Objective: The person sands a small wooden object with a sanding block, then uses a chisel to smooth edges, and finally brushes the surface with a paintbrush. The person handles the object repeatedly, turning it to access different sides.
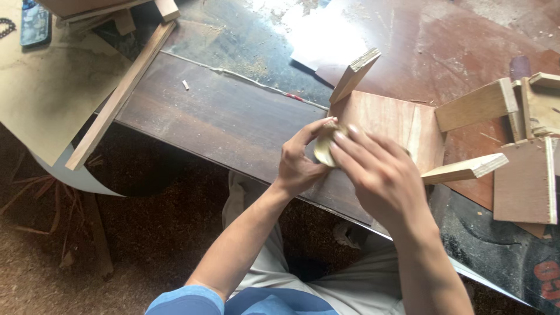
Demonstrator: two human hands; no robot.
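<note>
Gripping small folded sandpaper piece (324, 149) | left hand (297, 166) and right hand (382, 175) together | against plywood box (391, 125)

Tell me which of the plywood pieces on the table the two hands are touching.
The reddish plywood panel at the table's near edge, with light strips standing out from its corners. Both the left hand and right hand rest on it; the pieces farther right lie untouched.

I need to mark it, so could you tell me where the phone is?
The phone lies at the head view's top-left corner, on brown board.
</note>
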